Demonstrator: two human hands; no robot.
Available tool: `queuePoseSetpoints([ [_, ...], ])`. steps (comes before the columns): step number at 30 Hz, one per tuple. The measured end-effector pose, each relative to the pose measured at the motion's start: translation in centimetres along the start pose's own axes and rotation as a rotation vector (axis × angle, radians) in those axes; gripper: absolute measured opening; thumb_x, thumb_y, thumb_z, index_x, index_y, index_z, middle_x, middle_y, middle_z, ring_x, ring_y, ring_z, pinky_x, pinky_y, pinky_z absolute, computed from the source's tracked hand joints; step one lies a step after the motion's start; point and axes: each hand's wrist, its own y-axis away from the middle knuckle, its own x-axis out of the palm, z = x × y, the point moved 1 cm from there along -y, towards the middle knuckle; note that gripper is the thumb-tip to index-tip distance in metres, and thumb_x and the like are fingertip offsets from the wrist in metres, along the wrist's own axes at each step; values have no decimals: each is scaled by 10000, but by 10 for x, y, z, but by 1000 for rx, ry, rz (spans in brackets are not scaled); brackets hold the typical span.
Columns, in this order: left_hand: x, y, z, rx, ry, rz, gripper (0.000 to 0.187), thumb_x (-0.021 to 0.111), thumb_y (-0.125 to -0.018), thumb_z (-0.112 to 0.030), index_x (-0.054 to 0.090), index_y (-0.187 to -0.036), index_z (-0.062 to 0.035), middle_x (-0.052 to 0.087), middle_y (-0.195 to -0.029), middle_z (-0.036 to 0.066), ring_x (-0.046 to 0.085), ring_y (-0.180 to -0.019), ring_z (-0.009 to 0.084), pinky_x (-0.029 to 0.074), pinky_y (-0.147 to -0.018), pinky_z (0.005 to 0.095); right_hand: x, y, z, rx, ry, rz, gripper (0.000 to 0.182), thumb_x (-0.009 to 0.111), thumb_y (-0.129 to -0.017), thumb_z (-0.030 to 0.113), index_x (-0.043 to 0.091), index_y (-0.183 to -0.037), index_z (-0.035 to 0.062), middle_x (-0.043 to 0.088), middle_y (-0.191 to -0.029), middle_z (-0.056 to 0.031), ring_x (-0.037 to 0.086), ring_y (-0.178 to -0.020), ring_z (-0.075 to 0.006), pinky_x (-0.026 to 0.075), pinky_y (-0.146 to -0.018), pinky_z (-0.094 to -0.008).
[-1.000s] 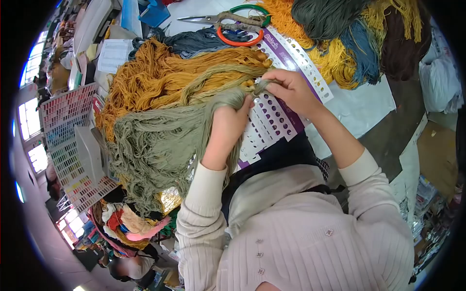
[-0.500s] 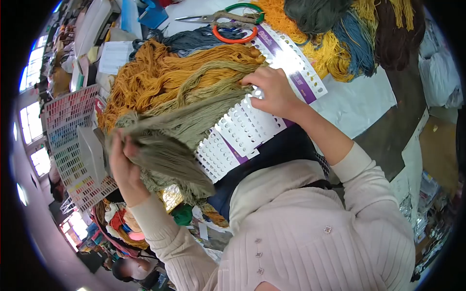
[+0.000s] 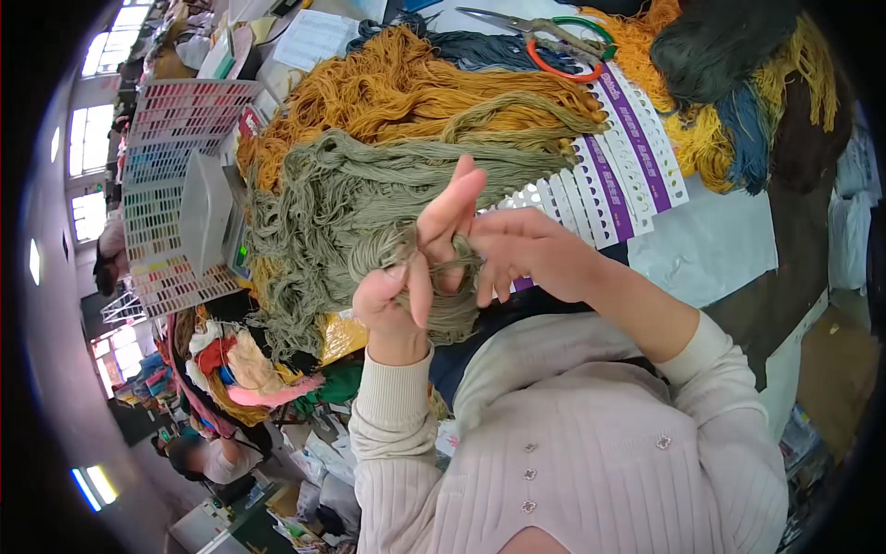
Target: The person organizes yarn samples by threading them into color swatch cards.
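Note:
Near the middle of the view, my left hand [image 3: 415,268] is wrapped round a gathered bundle of grey-green thread [image 3: 383,251]. Close against it, my right hand [image 3: 526,247] has its fingers at the same thread, thumb and fingertips bent round some strands. Loose grey-green skeins [image 3: 314,212] lie on the table under and behind both hands. Beyond them are orange-brown skeins [image 3: 434,88]. White punched cards with purple bands [image 3: 614,189] lie right of the skeins, partly behind my right hand.
Scissors with red and green handles [image 3: 568,46] lie at the back. Yellow, blue and dark skeins [image 3: 738,111] are heaped at the right. A rack of colour samples [image 3: 171,175] stands left. Another person [image 3: 217,457] is in the lower left background.
My left hand has moved right with the thread, which was stretched out and is now bunched. My right hand has left the cards' upper end and come to the thread. The view has shifted.

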Motion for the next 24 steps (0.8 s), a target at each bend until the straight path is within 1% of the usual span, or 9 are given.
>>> queuePoseSetpoints([
  [6,-8,6,-4,-97,-95,20,446,393,-713,-314,406,-355,-49,292,-1242,284,102,-1257,328,268,-914,272,-11,-4,1,10,209,64,125,533,-779,118,566,-741,4,495,-583,1,410,-438,-42,299,-394,-161],
  [9,-18,16,-4,-126,56,-19,477,359,-790,-258,354,-356,-60,242,-1246,295,67,-1248,363,90,-1012,401,-20,1,7,-112,137,-67,122,569,-754,125,578,-740,4,502,-655,-1,416,-461,-36,292,-385,-168],
  [13,-48,44,-17,-52,414,-253,309,326,-833,-182,405,-554,-74,547,-848,148,522,-913,234,423,-755,343,-44,15,24,-326,48,-245,70,530,-766,47,567,-812,10,495,-902,-49,405,-530,-29,295,-393,-156],
  [15,-78,72,-41,-30,981,-335,289,290,-872,-207,414,-639,-89,480,-631,43,523,-592,122,473,-581,253,-83,39,45,-439,-336,-63,167,465,-805,63,513,-954,8,489,-918,-67,407,-591,-28,356,-431,-163],
  [17,-134,138,-72,253,1055,-667,141,358,-825,-91,410,-694,-87,427,-575,-10,399,-413,62,342,-385,189,-127,75,78,-523,-529,124,259,417,-829,71,438,-1057,-50,488,-899,-93,443,-659,-62,446,-520,-215],
  [19,-285,316,-118,377,888,-864,129,384,-788,-71,398,-662,-94,401,-576,-10,388,-442,66,359,-420,223,-139,122,131,-752,-561,-185,88,343,-801,-15,391,-872,-39,401,-751,-54,452,-671,-151,428,-663,-276],
  [21,-276,365,-179,737,666,-1484,58,387,-797,-84,414,-753,-58,400,-570,-17,389,-442,61,362,-425,218,-187,176,198,-1095,-276,-144,136,410,-748,50,411,-832,-57,501,-782,-129,511,-698,-219,429,-719,-351],
  [22,-269,367,-189,751,621,-1505,61,389,-801,-91,422,-798,-40,400,-567,-20,389,-442,59,364,-428,215,-198,208,230,-1294,-150,-382,141,479,-685,91,470,-571,9,519,-622,-101,519,-616,-202,432,-681,-361],
  [24,-238,315,-177,625,743,-1297,135,392,-810,-104,438,-889,-4,400,-562,-27,390,-442,54,367,-433,209,-175,222,247,-1478,-11,-267,139,478,-669,75,461,-555,-1,510,-623,-115,515,-622,-212,433,-676,-347],
])
